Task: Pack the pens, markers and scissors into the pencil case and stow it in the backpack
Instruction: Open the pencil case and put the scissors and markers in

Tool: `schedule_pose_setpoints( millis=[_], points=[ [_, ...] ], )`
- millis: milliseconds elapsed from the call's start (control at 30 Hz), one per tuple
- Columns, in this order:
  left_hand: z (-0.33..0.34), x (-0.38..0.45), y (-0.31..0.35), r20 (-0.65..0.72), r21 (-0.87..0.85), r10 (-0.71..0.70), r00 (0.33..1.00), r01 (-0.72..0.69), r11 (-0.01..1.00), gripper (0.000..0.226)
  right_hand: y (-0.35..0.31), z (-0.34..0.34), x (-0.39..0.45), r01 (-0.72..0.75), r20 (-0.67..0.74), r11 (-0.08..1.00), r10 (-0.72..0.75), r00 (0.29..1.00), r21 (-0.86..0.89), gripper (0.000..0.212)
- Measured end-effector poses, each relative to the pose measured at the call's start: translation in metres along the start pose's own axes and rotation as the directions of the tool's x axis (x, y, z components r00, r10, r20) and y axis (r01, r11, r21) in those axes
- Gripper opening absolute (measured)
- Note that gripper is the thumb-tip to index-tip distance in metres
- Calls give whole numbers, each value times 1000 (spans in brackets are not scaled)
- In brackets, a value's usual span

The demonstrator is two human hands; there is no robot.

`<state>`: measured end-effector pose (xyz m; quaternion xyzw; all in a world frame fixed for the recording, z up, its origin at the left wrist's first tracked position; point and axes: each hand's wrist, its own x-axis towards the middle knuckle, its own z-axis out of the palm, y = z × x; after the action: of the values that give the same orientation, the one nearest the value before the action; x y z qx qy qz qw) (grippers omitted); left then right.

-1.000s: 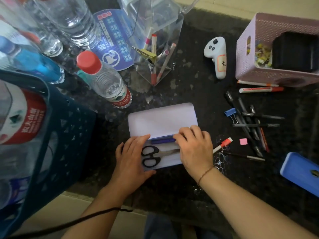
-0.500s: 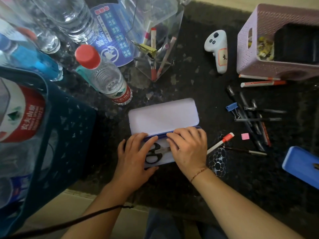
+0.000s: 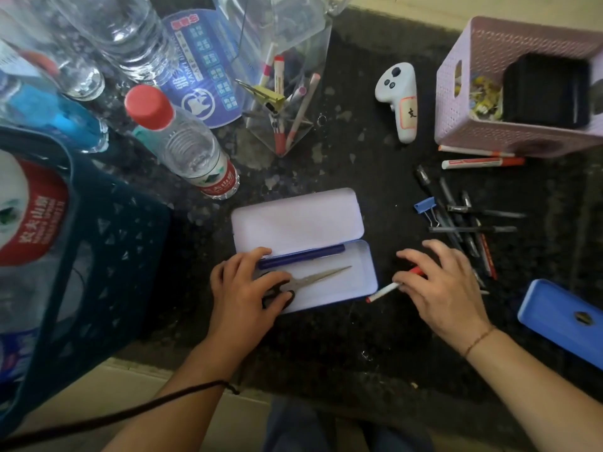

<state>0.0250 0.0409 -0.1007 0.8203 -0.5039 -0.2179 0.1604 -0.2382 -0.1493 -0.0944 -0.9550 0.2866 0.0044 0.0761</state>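
The open pencil case (image 3: 295, 220) lies on the dark counter with its lid flat at the back. Inside its tray lie a blue pen (image 3: 303, 256) and the scissors (image 3: 321, 276), blades pointing right. My left hand (image 3: 241, 288) rests on the tray's left end, thumb over the black scissor handles. My right hand (image 3: 447, 288) hovers right of the case, fingers spread, thumb touching a white marker with a red cap (image 3: 380, 293). Several dark pens (image 3: 473, 228) lie beyond that hand. Two more white markers (image 3: 479, 163) lie by the basket. No backpack is in view.
A pink basket (image 3: 473, 125) stands back right, a white controller (image 3: 399, 99) beside it. A clear holder (image 3: 287, 93) with markers and water bottles (image 3: 182, 145) crowd the back left. A dark blue crate (image 3: 107, 256) fills the left. A blue binder clip (image 3: 425, 205) and blue slab (image 3: 561, 318) lie right.
My right hand has left the pencil case and moved right onto the red-capped marker. The blue pen and scissors now lie uncovered in the tray. My left hand stayed.
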Motion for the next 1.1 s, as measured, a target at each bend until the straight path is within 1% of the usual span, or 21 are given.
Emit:
schedule_pose_setpoints(
  millis=[67,133,200,267,300,400,467,600,667,767,833,900,967,1033,1100],
  points=[
    [-1,0,-3,-3,10,0,1000,0,1000,26,-2,-4,0,124,-52,991,-122,991,40,14],
    [-2,1,-8,-2,8,3,1000,-3,1000,27,-13,-9,-1,231,-124,965,-216,969,121,11],
    [-3,1,-13,8,-3,4,1000,-4,1000,26,-34,-13,3,268,-161,940,-237,958,212,10],
    [-4,1,-15,19,-12,9,1000,-9,1000,23,-55,-10,12,231,-167,930,-189,968,287,11],
    [-5,1,-15,21,-10,13,1000,-13,1000,23,-64,-6,19,198,-156,927,-155,976,318,15],
    [-7,2,-14,30,-11,16,999,-15,1000,24,-83,4,36,144,-124,924,-106,987,353,25],
    [-8,3,-14,39,-9,15,999,-14,1000,27,-89,8,45,107,-118,934,-71,990,340,25],
    [-6,4,-16,46,-16,-2,999,3,1000,31,-89,14,59,27,-169,942,32,985,333,16],
    [-5,4,-15,42,-21,-10,999,11,1000,31,-88,19,62,32,-175,947,26,984,321,14],
    [-5,3,-13,43,-31,-16,999,18,999,37,-92,27,59,94,-142,945,-51,989,313,12],
    [-6,3,-13,46,-32,-23,999,24,999,40,-95,26,58,95,-129,941,-56,990,324,13],
    [-7,3,-13,45,-41,-17,999,19,999,40,-94,21,56,34,-161,951,16,987,306,12],
    [-8,3,-14,43,-50,-8,999,10,999,40,-91,14,52,-67,-206,968,119,971,242,10],
    [-8,3,-14,39,-56,-2,999,5,998,41,-86,11,45,-162,-210,970,199,957,183,11],
    [-8,3,-15,37,-66,3,999,-1,998,41,-83,12,41,-219,-191,965,244,951,145,13]
  ],
)
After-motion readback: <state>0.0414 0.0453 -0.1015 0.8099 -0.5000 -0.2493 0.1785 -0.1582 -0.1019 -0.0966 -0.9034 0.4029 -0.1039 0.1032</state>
